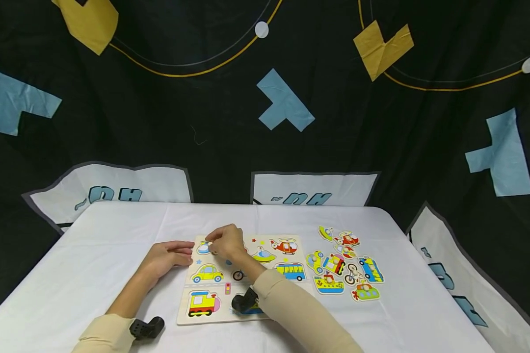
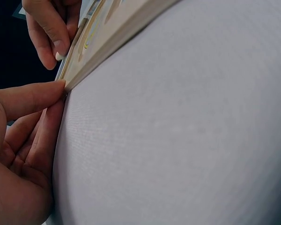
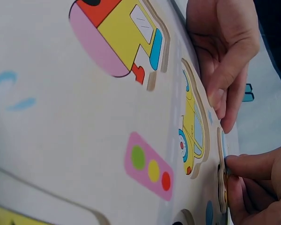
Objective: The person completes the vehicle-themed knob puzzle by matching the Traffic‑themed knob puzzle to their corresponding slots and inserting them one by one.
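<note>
A wooden puzzle board with vehicle pictures in cut-out recesses lies flat on the white table. My right hand reaches across it to the far left recess. Thumb and fingertips pinch a thin wooden puzzle piece there, seen edge-on at the recess; the fingers hide most of its picture. My left hand is at the board's left edge, its thumb and fairly straight fingers touching the rim. Nearby on the board are the yellow car recess and the train recess.
Right of the board lies a loose cluster of puzzle pieces: a boat, a bus, a train, a bicycle, a red helicopter and several others. A dark curtain hangs behind the table.
</note>
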The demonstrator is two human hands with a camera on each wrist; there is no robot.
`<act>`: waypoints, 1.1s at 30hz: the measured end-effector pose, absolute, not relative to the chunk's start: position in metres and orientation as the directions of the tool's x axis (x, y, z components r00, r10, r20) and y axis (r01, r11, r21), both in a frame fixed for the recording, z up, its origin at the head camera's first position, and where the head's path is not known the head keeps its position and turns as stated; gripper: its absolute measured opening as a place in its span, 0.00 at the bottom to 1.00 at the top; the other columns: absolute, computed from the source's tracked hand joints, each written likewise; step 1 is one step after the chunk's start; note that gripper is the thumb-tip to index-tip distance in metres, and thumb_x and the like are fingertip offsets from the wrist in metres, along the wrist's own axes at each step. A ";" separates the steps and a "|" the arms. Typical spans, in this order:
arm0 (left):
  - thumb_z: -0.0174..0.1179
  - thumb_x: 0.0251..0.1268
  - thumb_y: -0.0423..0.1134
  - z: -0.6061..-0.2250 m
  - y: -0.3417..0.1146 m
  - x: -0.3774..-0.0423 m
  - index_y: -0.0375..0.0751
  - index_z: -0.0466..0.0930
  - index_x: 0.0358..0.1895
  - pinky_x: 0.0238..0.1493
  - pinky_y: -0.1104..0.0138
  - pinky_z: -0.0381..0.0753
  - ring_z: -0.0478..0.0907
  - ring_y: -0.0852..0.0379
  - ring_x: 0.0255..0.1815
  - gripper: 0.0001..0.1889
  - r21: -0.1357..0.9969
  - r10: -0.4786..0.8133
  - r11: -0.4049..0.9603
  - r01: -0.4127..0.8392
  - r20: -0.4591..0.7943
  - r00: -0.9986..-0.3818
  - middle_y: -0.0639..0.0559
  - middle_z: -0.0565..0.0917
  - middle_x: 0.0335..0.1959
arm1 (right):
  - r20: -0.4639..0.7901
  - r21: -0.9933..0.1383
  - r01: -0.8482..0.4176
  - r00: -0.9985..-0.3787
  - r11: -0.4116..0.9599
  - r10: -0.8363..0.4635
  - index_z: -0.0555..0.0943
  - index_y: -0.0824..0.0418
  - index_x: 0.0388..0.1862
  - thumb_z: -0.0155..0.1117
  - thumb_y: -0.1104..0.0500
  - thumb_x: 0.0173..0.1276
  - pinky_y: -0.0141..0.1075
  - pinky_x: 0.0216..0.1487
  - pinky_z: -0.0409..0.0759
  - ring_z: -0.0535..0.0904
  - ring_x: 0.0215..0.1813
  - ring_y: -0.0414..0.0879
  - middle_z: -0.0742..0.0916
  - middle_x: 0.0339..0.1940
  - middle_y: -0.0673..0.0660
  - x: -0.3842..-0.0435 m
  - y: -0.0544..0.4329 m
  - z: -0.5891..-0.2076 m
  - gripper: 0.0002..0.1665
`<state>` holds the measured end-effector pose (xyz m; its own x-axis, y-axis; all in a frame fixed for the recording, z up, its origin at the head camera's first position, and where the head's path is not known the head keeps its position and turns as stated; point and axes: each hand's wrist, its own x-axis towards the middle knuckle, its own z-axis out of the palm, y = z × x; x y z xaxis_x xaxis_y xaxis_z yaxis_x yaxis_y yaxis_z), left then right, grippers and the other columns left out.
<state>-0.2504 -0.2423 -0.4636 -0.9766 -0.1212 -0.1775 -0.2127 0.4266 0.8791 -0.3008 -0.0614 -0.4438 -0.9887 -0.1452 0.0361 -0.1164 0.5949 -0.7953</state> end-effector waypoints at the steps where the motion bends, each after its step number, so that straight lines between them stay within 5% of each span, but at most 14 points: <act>1: 0.70 0.56 0.38 -0.463 -0.243 -0.251 0.40 0.82 0.63 0.48 0.68 0.77 0.84 0.58 0.48 0.27 0.879 -0.122 0.426 -0.212 -0.177 -0.977 0.48 0.89 0.49 | 0.035 -0.799 -0.114 -0.989 0.590 -0.143 0.93 0.52 0.31 0.79 0.65 0.53 0.31 0.41 0.70 0.73 0.36 0.36 0.85 0.22 0.43 -0.301 -0.062 -0.444 0.09; 24: 0.69 0.57 0.38 -0.463 -0.243 -0.249 0.38 0.80 0.64 0.55 0.58 0.80 0.85 0.58 0.46 0.29 0.875 -0.129 0.427 -0.229 -0.192 -0.973 0.48 0.89 0.48 | 0.061 -0.809 -0.122 -0.990 0.574 -0.126 0.92 0.52 0.29 0.80 0.66 0.51 0.30 0.42 0.69 0.73 0.37 0.37 0.85 0.21 0.43 -0.302 -0.064 -0.451 0.09; 33: 0.69 0.58 0.39 -0.463 -0.243 -0.250 0.39 0.80 0.65 0.49 0.65 0.80 0.84 0.59 0.46 0.29 0.872 -0.127 0.430 -0.232 -0.196 -0.972 0.48 0.89 0.48 | 0.053 -0.846 -0.117 -0.989 0.521 -0.137 0.92 0.56 0.32 0.80 0.67 0.52 0.30 0.42 0.72 0.75 0.32 0.34 0.87 0.22 0.44 -0.302 -0.060 -0.445 0.10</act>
<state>-0.2500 -0.2431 -0.4635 -0.9723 -0.1272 -0.1961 -0.2323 0.4304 0.8722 -0.3021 -0.0604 -0.4448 -0.9892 -0.1365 0.0533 -0.1174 0.5205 -0.8457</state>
